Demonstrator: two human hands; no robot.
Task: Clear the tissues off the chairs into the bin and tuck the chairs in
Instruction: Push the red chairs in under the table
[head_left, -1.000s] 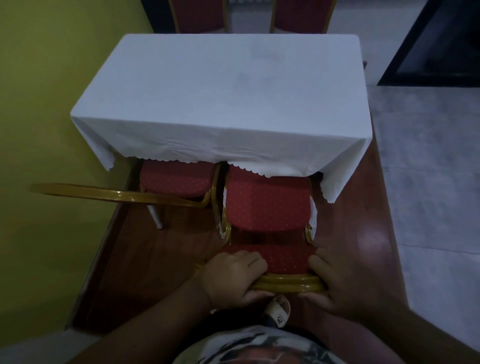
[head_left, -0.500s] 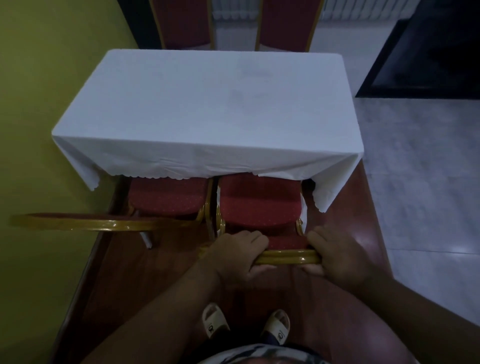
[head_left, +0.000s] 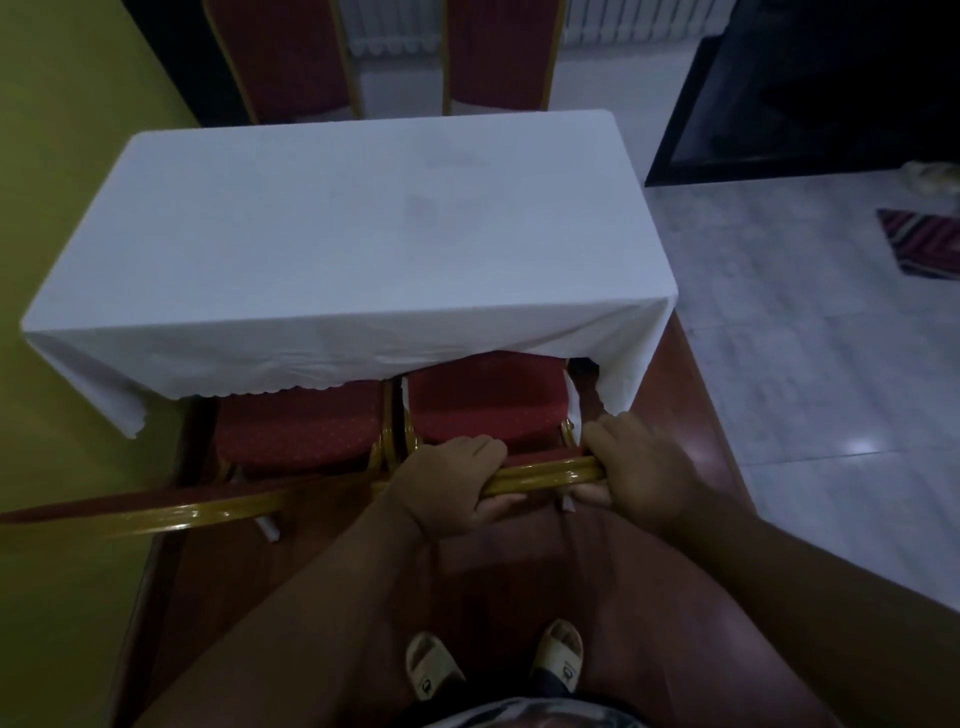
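Two red-cushioned chairs with gold frames stand side by side at the near edge of a table (head_left: 337, 223) covered with a white cloth. The right chair (head_left: 483, 400) has its seat partly under the cloth. My left hand (head_left: 447, 483) and my right hand (head_left: 634, 467) both grip the gold top rail of its backrest (head_left: 545, 475). The left chair (head_left: 301, 431) sits beside it, its backrest rail (head_left: 156, 514) stretching left. No tissue shows on either seat. No bin is in view.
A yellow-green wall (head_left: 62, 156) runs along the left, close to the left chair. Two more red chairs (head_left: 493, 52) stand at the table's far side. Grey tiled floor (head_left: 805, 338) lies to the right, with a striped mat (head_left: 924, 244) and dark furniture (head_left: 831, 93). My sandalled feet (head_left: 493, 660) stand on brown flooring.
Both hands have pushed the right chair forward, so its seat has slid further under the tablecloth. I have stepped closer and more of the room beyond the table shows.
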